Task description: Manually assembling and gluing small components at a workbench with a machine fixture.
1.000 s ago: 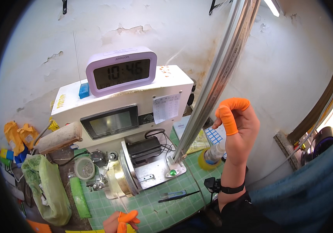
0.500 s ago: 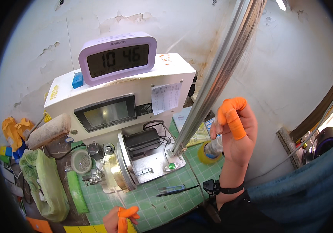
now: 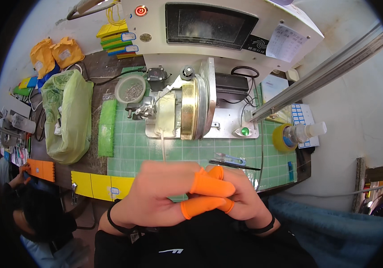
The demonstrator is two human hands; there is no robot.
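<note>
My left hand [image 3: 160,194] and my right hand [image 3: 247,196] meet in front of my chest, at the near edge of the green cutting mat [image 3: 131,154]. Orange finger cots [image 3: 213,184] cover the thumb and forefinger of each hand. The fingertips press together and overlap; anything between them is hidden. Just beyond stands a white machine with a brass-coloured wheel [image 3: 189,114], and a pale cord [image 3: 163,147] hangs toward me from a pale yellow block [image 3: 166,114]. Past my right hand, blue-handled thread snips [image 3: 231,159] and a black, slim tool [image 3: 240,165] lie on the mat.
A bowl of small metal bits [image 3: 131,88], a green packet [image 3: 107,128] and a green plastic bag [image 3: 68,120] are on the left. To the right stand a slanted metal rail [image 3: 316,73], a yellow tape roll [image 3: 282,137] and a clear bottle [image 3: 305,131]. Another person [image 3: 39,214] sits at far left.
My right hand has come down from its raised place at the right and joined my left hand, which has moved up into fuller view. My view has tilted downward.
</note>
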